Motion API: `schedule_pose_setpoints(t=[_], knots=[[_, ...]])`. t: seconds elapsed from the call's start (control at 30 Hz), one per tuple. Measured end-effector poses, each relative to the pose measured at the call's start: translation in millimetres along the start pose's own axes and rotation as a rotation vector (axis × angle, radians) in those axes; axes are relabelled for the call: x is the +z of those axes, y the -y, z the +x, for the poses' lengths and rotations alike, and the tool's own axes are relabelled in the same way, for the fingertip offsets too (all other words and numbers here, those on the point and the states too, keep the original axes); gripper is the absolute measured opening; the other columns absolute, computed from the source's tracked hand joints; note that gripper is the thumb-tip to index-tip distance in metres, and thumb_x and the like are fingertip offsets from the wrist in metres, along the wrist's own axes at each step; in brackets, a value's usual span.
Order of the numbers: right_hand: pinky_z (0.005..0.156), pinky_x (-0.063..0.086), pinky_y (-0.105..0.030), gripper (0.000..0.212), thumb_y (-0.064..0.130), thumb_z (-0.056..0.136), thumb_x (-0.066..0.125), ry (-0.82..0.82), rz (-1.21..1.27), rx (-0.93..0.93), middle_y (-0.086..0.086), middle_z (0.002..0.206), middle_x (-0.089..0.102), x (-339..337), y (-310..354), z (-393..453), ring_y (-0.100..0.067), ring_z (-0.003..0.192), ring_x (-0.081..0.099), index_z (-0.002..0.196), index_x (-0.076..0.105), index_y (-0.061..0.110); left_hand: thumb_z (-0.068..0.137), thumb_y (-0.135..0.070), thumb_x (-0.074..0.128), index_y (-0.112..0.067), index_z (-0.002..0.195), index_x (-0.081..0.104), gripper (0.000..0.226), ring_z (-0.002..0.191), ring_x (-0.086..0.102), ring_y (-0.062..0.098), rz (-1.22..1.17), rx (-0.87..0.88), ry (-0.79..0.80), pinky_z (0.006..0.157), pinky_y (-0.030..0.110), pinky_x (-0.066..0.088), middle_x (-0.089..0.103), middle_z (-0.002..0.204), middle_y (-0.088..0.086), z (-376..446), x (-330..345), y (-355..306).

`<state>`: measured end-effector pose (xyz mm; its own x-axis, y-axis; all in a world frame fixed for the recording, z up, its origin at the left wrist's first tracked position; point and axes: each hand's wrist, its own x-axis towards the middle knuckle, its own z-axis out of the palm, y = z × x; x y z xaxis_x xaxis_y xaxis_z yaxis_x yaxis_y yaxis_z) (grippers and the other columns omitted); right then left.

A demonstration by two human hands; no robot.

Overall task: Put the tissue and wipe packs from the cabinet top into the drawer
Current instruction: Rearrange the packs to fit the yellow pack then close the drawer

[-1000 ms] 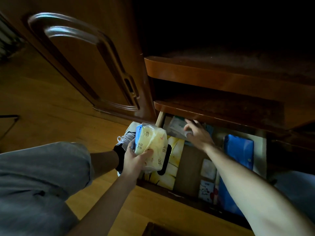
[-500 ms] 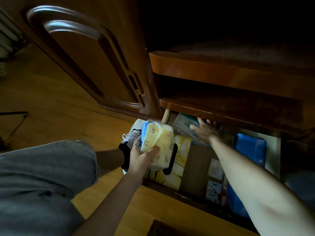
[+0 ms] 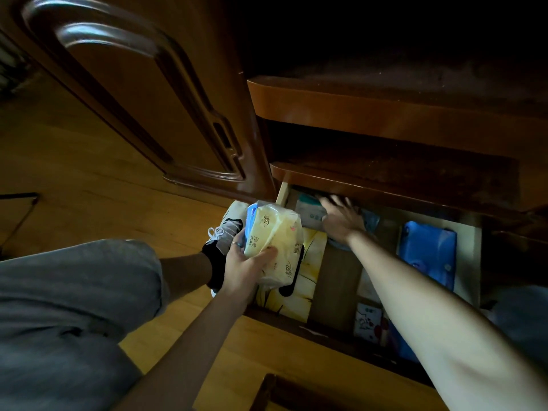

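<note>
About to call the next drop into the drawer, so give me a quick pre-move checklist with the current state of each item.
1. Drawer open: ok.
2. Left hand grips the yellow tissue pack firmly: ok.
3. Right hand out of the drawer: not ok, it reaches to the back, on the pale wipe pack.
4. Bare space in the drawer's middle: ok.
5. Right hand's grip: cannot tell, fingers blurred under the shelf edge.

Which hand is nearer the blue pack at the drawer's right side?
Right. The right hand reaches into the back of the drawer, just left of the blue pack. The left hand holds a yellow pack over the drawer's left end, farther away.
</note>
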<state>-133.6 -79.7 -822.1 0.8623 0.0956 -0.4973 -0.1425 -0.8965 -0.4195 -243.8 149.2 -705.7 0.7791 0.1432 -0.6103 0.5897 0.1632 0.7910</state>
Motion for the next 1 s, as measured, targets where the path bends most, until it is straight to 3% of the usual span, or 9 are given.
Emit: schedule_pose_setpoints(t=[0.1,0.27,0.4,0.5,0.6,0.67,0.8,0.87,1.0], knots=[[0.118,0.024,-0.058,0.064,0.036,0.095,0.04,-0.004,0.042,0.003,0.001,0.166,0.025,0,8,-1,-0.032,0.152,0.018,0.158,0.025,0.038,0.083,0.002,0.076,-0.02,0.14,0.05,0.067,0.098,0.073,0.024,0.003,-0.01,-0.014,0.067,0.039,0.063,0.071,0.117,0.008,0,-1,1],[0.102,0.045,-0.048,0.075,0.059,0.089,0.051,-0.036,0.267,0.03,-0.005,0.153,0.047,-2,1,-9,-0.033,0.134,0.047,0.156,0.025,0.038,0.083,0.0,0.077,-0.019,0.141,0.05,0.067,0.101,0.073,0.027,0.01,-0.012,-0.013,0.074,0.045,0.064,0.071,0.12,0.011,2,1,0],[0.106,0.044,-0.056,0.077,0.066,0.089,0.05,-0.255,0.382,0.222,-0.009,0.154,0.044,2,-25,-32,-0.037,0.138,0.044,0.154,0.026,0.034,0.083,-0.001,0.077,-0.02,0.14,0.052,0.064,0.099,0.074,0.022,0.021,0.009,0.021,0.072,0.041,0.063,0.073,0.117,0.007,5,4,1],[0.11,0.039,-0.048,0.073,0.052,0.099,0.05,-0.42,0.463,0.436,-0.017,0.157,0.038,15,-49,-49,-0.039,0.14,0.041,0.158,0.025,0.016,0.083,-0.002,0.078,-0.022,0.138,0.053,0.063,0.098,0.074,0.022,0.027,0.016,0.041,0.071,0.042,0.063,0.075,0.112,0.002,5,6,4],[0.102,0.038,-0.037,0.058,0.034,0.108,0.041,-0.281,0.688,0.466,-0.018,0.157,0.042,20,-56,-53,-0.037,0.139,0.045,0.16,0.026,0.015,0.083,-0.003,0.078,-0.023,0.139,0.052,0.065,0.099,0.074,0.02,0.043,0.03,0.049,0.072,0.042,0.063,0.074,0.113,0.0,3,5,6],[0.11,0.036,-0.042,0.06,0.035,0.108,0.04,-0.209,0.754,0.433,-0.012,0.163,0.035,15,-54,-55,-0.035,0.145,0.04,0.163,0.021,0.021,0.082,-0.004,0.079,-0.022,0.142,0.049,0.069,0.099,0.074,0.019,0.054,0.029,0.056,0.075,0.042,0.063,0.073,0.117,0.001,1,6,8],[0.108,0.044,-0.051,0.071,0.052,0.101,0.049,-0.226,0.532,0.427,-0.011,0.157,0.042,-12,-41,-75,-0.037,0.137,0.048,0.16,0.028,0.02,0.079,-0.007,0.082,-0.026,0.14,0.05,0.071,0.104,0.071,0.021,0.077,0.017,0.076,0.081,0.045,0.062,0.071,0.118,-0.001,-5,16,9],[0.111,0.04,-0.051,0.064,0.057,0.099,0.051,-0.254,0.678,0.281,-0.005,0.152,0.047,-23,-27,-97,-0.031,0.137,0.047,0.153,0.042,0.025,0.074,-0.013,0.086,-0.029,0.132,0.055,0.068,0.104,0.072,0.023,0.063,-0.014,0.108,0.085,0.049,0.061,0.073,0.117,0.0,-7,25,10],[0.106,0.031,-0.034,0.079,0.083,0.083,0.05,0.086,1.037,0.0,0.02,0.153,0.042,-34,8,-152,0.001,0.13,0.044,0.152,0.038,0.046,0.078,-0.025,0.082,-0.029,0.136,0.054,0.064,0.11,0.066,0.026,0.084,-0.112,0.227,0.081,0.042,0.057,0.069,0.122,0.004,-14,53,16]])
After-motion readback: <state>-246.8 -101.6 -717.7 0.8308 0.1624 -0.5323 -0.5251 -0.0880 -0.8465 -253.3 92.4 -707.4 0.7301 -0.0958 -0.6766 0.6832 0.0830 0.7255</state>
